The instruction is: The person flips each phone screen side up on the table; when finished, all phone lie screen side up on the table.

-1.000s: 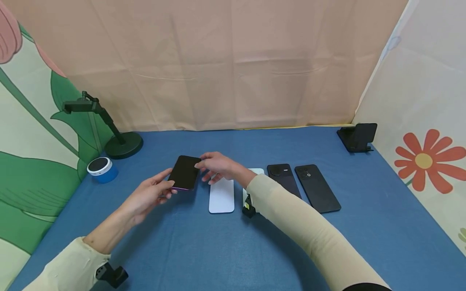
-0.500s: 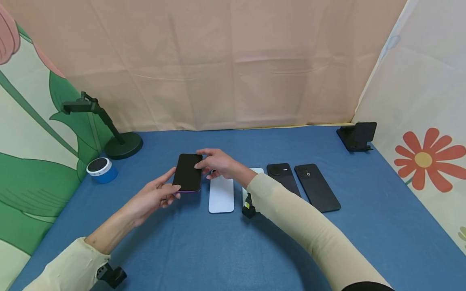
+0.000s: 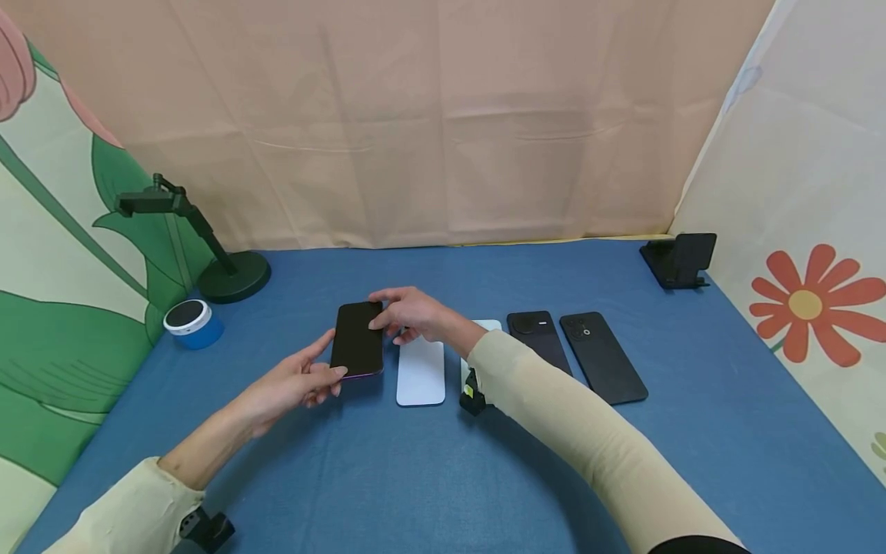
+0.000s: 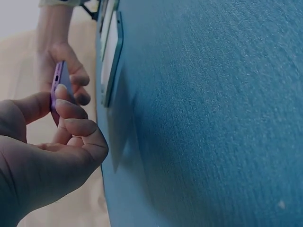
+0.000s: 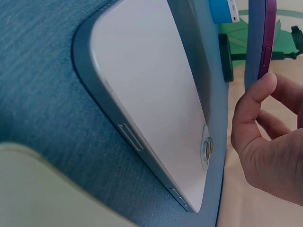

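Note:
A smartphone point(image 3: 356, 342) with a dark screen and purple edge is held above the table between both hands. My left hand point(image 3: 298, 382) pinches its lower left corner, thumb on the front and fingers behind. At the upper right edge my right hand point(image 3: 414, 314) grips it between thumb and fingers. In the left wrist view the phone's purple bottom edge point(image 4: 56, 87) shows its port, with curled fingers against its back. A white phone point(image 3: 421, 375) lies face down just right of the held one; its camera bump point(image 5: 207, 148) shows in the right wrist view.
A pale phone point(image 3: 490, 325) lies partly under the right forearm, and two black phones point(image 3: 538, 338) point(image 3: 604, 358) lie farther right. A black lamp-like stand point(image 3: 235, 275) and a blue-and-white round device point(image 3: 194, 325) stand at left. A black phone stand point(image 3: 681, 261) is back right.
The held phone has turned more upright in the head view and shifted slightly right, then a little lower. Both hands stay on it; the left thumb has come farther over its lower front.

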Action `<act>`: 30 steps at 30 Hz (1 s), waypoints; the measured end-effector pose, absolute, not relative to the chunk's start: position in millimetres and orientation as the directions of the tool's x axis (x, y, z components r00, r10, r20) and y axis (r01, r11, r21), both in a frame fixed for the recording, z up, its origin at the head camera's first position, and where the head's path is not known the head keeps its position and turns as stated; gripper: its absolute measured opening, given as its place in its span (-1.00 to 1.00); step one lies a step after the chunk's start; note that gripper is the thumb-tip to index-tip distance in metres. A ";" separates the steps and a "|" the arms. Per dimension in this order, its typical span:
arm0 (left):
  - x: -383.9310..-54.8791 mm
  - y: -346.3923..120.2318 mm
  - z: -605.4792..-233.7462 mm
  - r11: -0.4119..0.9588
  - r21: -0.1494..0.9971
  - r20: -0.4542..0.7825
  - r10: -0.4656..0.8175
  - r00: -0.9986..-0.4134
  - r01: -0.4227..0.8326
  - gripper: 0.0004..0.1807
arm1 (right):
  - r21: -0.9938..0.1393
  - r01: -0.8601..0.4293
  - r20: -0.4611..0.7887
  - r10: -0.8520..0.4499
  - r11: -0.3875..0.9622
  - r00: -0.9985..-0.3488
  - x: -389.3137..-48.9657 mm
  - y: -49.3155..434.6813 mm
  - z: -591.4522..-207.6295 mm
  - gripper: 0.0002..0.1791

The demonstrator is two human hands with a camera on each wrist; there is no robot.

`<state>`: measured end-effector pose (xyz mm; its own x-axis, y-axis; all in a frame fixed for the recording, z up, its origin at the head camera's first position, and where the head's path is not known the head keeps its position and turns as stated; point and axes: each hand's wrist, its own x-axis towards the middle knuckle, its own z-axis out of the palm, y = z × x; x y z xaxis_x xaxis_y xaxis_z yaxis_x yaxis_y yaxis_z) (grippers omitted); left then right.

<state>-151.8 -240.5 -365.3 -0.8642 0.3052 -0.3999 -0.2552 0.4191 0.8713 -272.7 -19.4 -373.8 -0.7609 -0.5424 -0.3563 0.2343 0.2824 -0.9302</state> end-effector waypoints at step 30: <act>-160.1 -260.8 -378.0 0.466 0.818 -0.524 0.366 -0.769 -0.336 -0.02 | -0.862 0.271 -0.477 -0.505 0.428 -0.720 -267.5 -33.5 -380.2 -0.31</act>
<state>-160.1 -260.8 -378.0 -0.7694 0.3655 -0.5239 -0.3357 0.4664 0.8184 -267.5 -33.5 -380.2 -0.7196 -0.5049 -0.4767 0.2706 0.4283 -0.8622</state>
